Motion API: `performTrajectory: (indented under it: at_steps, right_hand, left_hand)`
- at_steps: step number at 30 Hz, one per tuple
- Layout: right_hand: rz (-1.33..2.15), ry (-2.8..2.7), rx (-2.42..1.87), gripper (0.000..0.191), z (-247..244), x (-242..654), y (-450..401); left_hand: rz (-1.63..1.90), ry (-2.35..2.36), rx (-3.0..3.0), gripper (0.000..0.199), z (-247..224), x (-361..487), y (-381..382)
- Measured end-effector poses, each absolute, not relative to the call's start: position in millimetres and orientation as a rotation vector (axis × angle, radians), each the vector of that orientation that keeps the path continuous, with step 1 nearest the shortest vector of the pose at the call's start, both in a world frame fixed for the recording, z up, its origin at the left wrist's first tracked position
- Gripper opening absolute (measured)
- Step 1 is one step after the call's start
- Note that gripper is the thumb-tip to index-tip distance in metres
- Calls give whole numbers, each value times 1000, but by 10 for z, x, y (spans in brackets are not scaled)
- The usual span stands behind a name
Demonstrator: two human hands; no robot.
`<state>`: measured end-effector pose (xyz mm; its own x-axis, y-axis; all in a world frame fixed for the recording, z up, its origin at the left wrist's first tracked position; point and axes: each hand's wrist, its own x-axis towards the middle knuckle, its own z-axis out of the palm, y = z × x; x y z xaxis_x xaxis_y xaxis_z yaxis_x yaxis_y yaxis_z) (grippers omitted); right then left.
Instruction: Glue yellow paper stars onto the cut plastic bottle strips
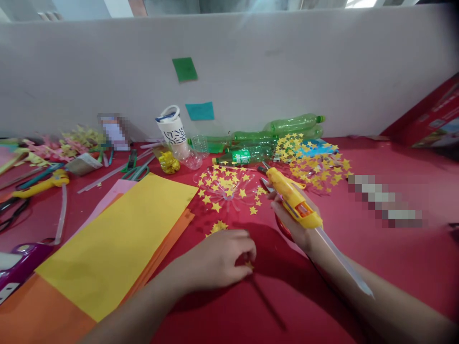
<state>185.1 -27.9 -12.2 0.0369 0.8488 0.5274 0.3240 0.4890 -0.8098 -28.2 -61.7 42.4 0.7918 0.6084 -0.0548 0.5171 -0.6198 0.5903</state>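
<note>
My right hand is wrapped round a yellow hot glue gun, its nozzle pointing away from me. A long clear glue stick juts from the gun's back end. Low over the red table, my left hand pinches a small yellow paper star between thumb and fingers. A thin dark line runs from there towards me; whether it is a stick or a shadow I cannot tell. Beyond the left hand lie a small heap of stars and a clear plastic piece scattered with yellow stars.
Yellow and orange paper sheets cover the left side. Green plastic bottles, a white patterned cup and a cluster of yellow stars stand along the back. Green-handled scissors and a purple tool lie to the left.
</note>
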Motion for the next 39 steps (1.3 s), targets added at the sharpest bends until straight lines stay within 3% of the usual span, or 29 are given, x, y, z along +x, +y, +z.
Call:
performTrajectory:
  at_steps: [3,7,16,39]
  right_hand:
    - [543,-1519,-1046,4,-110,1831,-301]
    - [573,-1557,-1063,14,-59,1818,-344]
    - [546,-1603,-1077,11,-17,1852,-355]
    - [471,-1682,-1065,6,81,1812,-369]
  left_hand:
    - [70,881,2520,13,274,-200,-634]
    - [33,895,2664,14,195,-175,-611]
    - [180,1022,2687,29,56,-246,-566]
    - [142,1198,2576,20,-15,-121,-529]
